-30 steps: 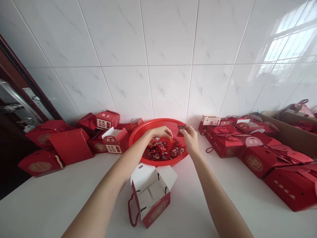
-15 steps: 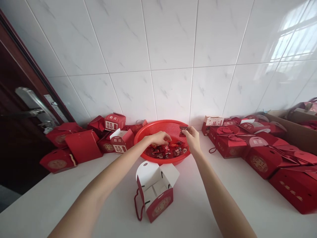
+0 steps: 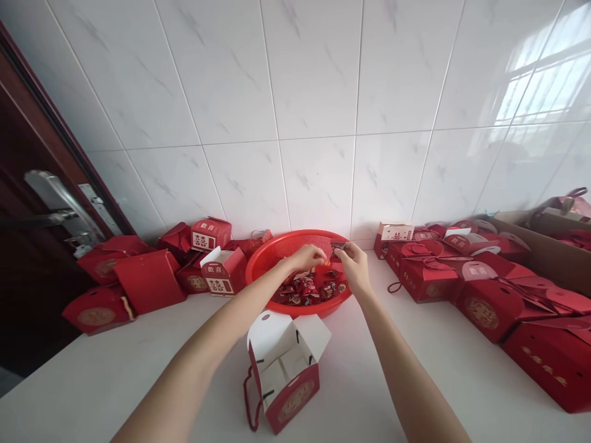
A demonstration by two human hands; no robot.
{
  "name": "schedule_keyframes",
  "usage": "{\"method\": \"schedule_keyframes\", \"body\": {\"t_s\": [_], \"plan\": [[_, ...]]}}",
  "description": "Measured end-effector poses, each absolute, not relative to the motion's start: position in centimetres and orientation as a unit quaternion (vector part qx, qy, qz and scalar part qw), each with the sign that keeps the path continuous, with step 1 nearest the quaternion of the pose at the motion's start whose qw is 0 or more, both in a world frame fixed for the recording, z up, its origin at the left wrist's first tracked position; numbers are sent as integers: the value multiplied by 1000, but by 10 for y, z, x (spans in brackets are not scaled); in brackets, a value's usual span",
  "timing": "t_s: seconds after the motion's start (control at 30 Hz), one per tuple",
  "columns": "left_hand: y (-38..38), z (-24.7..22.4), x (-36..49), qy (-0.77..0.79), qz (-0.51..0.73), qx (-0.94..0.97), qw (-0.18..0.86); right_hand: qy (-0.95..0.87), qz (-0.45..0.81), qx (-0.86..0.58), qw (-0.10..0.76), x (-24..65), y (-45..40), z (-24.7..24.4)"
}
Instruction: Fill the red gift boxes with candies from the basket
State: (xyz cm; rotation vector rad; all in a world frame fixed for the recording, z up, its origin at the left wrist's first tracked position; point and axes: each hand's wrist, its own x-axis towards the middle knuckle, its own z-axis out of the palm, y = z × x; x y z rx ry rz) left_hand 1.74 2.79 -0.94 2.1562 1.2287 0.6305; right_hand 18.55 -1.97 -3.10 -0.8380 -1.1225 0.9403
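Arms converge forward, left hand curled over red basket.

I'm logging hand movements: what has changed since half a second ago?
The left hand has shifted slightly rightward over the red basket, with an orange piece now apparently in its grip. The right hand still pinches a dark packet; the open box stays in front.

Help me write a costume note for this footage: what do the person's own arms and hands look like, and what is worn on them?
The left arm and right arm are slender and bare as far as they show, with no sleeves in view. The left hand and right hand are ungloved. No watch or bracelet shows.
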Motion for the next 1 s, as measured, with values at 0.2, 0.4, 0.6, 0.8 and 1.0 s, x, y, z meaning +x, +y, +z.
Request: {"method": "schedule_keyframes", "body": {"t_s": [0.2, 0.4, 0.6, 0.8, 1.0], "plan": [[42, 2, 17, 384, 396, 761, 340, -515, 417, -348, 663, 189, -15, -33], [33, 3, 18, 349, 379, 757, 402, -512, 436, -333, 661, 190, -16, -32], [30, 8, 13, 393, 295, 773, 402, -493, 451, -337, 663, 190, -15, -35], [32, -2, 0, 494, 122, 784, 357, -505, 436, -352, 657, 190, -17, -31], [36, -8, -6, 534, 102, 795, 270, -516, 416, -384, 643, 188, -19, -30]]}}
